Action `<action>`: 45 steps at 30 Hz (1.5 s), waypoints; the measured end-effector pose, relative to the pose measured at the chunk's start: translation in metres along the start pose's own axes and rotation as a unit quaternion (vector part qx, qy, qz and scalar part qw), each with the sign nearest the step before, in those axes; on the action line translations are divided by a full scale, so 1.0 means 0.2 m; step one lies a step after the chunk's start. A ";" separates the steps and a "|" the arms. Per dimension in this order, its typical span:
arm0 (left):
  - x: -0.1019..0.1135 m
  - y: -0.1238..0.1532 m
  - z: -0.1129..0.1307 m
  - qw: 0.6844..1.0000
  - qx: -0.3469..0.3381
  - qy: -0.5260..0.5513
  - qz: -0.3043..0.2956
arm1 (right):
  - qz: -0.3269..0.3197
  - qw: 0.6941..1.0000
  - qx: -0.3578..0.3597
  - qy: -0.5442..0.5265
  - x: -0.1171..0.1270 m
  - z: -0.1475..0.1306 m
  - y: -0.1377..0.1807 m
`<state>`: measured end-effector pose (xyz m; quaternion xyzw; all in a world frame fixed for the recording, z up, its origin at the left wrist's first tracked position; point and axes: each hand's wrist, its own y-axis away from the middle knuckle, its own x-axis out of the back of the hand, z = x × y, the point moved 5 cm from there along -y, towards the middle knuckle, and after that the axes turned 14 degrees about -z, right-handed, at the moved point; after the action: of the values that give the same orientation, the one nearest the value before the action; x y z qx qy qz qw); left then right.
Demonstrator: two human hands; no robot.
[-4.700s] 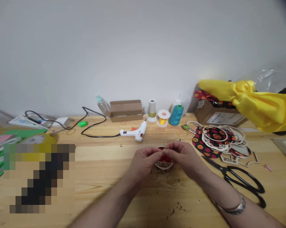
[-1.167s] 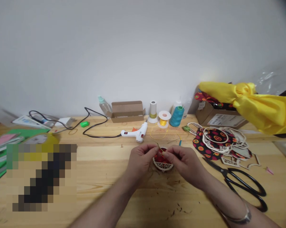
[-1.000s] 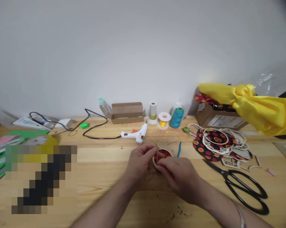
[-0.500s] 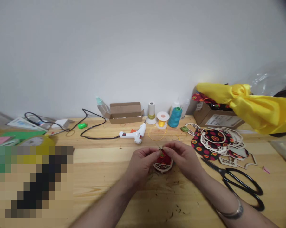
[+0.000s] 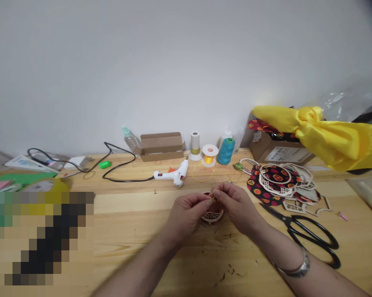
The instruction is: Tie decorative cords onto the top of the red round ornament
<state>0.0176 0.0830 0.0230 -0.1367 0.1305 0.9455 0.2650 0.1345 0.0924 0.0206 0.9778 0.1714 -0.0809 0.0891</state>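
The ornament [image 5: 213,214] is red inside a cream fretwork frame, with what may be a green speck at its top, too small to be sure. From it, at 11 o'clock, the glue gun [image 5: 174,177] is white with a red switch and its cord [image 5: 118,165] is black. At 12 o'clock the spool [image 5: 208,155] has white flanges and yellow cord. At 1 o'clock the thread cone [image 5: 225,151] is teal. At 2 o'clock the fabric rounds [image 5: 268,194] are black with red and yellow medallions under cream lattice frames, and the cloth [image 5: 325,132] beyond is bright yellow. At 4 o'clock the scissors [image 5: 311,238] are black. The table [image 5: 127,235] is pale, streaky wood.
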 end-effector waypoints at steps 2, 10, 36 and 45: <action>0.00 0.00 0.00 1.000 -0.004 -0.008 0.001 | -0.019 0.999 -0.012 -0.025 -0.01 0.01 0.00; 0.03 0.01 0.01 0.999 -0.009 -0.009 0.040 | -0.070 0.995 -0.060 -0.045 -0.04 0.00 0.01; 0.00 0.01 0.00 0.997 0.021 0.070 0.028 | 0.038 0.986 0.019 0.162 0.04 -0.07 0.01; -0.03 0.04 0.04 0.922 -0.088 -0.377 0.001 | 0.017 0.999 0.019 0.034 0.04 -0.06 0.01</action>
<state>0.0168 0.0772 0.0335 0.2073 -0.0623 0.9351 0.2805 0.1436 0.0958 0.0309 0.9843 0.1560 -0.0492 0.0664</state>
